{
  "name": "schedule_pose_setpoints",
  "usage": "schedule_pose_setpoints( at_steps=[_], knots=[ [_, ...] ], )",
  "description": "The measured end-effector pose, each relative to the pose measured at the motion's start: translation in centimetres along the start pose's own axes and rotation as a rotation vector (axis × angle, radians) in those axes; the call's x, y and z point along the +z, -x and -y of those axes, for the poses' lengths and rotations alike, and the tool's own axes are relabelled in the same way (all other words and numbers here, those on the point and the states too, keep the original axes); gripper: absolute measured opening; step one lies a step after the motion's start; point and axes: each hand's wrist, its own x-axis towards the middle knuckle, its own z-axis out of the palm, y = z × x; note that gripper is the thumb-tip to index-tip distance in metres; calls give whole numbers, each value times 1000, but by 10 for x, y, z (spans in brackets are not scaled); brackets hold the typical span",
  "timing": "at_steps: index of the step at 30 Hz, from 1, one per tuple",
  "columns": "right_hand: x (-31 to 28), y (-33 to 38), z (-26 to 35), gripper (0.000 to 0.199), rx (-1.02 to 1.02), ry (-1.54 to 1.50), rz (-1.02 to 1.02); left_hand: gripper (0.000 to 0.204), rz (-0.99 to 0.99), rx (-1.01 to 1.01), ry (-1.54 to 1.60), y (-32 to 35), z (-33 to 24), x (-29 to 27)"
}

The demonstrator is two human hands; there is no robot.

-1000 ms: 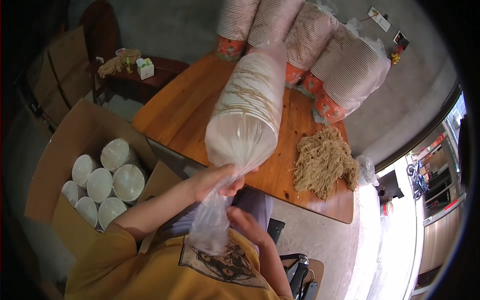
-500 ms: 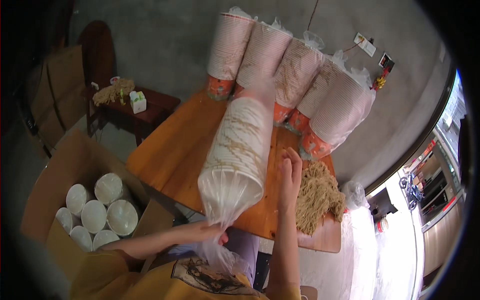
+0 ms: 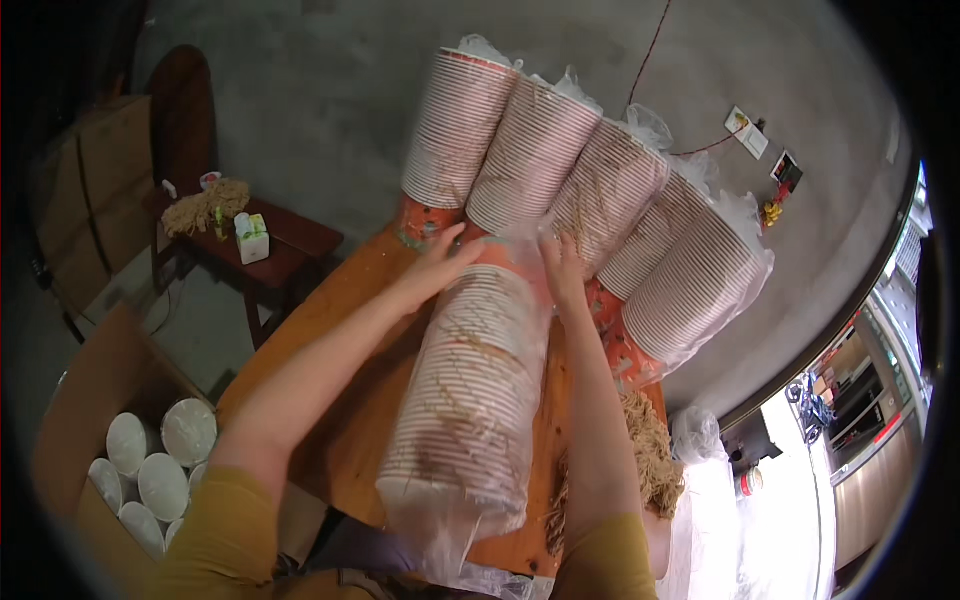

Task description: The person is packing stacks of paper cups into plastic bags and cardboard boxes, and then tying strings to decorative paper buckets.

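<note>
A long stack of nested paper cups [image 3: 465,390] in a clear plastic bag lies on the wooden table in front of me. Its white cup mouth faces me, and the bag's loose end [image 3: 440,545] hangs toward my lap. My left hand [image 3: 437,272] is at the left of the stack's far orange end, fingers stretched out. Opposite it, my right hand [image 3: 563,268] is at the right side of that end, fingers apart. Whether either palm presses on the bag is unclear. Just beyond my hands stand several similar bagged cup stacks [image 3: 530,155] in a row.
A tan stringy bundle [image 3: 655,460] lies at the table's [image 3: 345,430] right side. On the lower left, an open cardboard box [image 3: 100,375] holds several white cup stacks [image 3: 163,487]. A dark red bench [image 3: 295,245] with a tissue pack [image 3: 252,240] stands at the back left.
My left hand has let go of the bag's gathered near end and reached to the far end. My right hand has moved forward too. The stack now lies lower and nearer me.
</note>
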Motion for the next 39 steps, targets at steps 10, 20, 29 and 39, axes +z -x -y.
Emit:
schedule_pose_setpoints(
  at_steps=[10,20,29,39],
  knots=[
    [23,58,12,76,308,-286,313,75,137,48,-271,-28,43,28],
    [-25,198,35,81,391,-491,321,83,194,-340,271,183,-4,9],
    [-48,362,88,63,522,-988,78,73,-95,-306,708,345,-27,45],
    [-47,467,116,75,598,-830,190,72,-93,-410,927,399,-21,73]
  ],
)
